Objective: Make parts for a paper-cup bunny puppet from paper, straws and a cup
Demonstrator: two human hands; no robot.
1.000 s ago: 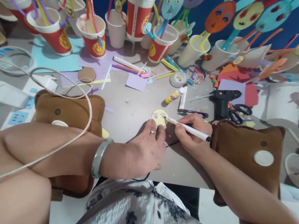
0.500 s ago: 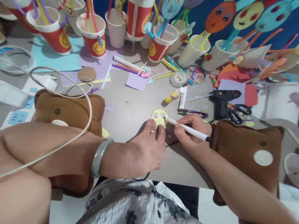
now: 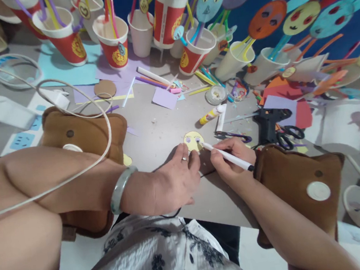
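A small round yellow paper face (image 3: pixel 193 141) with two drawn purple eyes lies flat on the grey table (image 3: pixel 156 133). My left hand (image 3: pixel 172 182) rests on the table, its fingertips pressing the lower edge of the face. In my right hand (image 3: pixel 233 159) is a white marker (image 3: pixel 232 158) with a black end, gripped like a pen. Its tip points left and is at the right eye of the face; whether it touches the paper is too small to tell.
Brown cushions (image 3: pixel 299 186) lie by both forearms. Beyond are a glue stick (image 3: pixel 211 115), scissors (image 3: pixel 235 136), a black glue gun (image 3: pixel 268 122), a purple paper piece (image 3: pixel 164 98) and paper cups (image 3: pixel 112 40) with paper faces. A white cable (image 3: pixel 109 130) crosses above my left arm.
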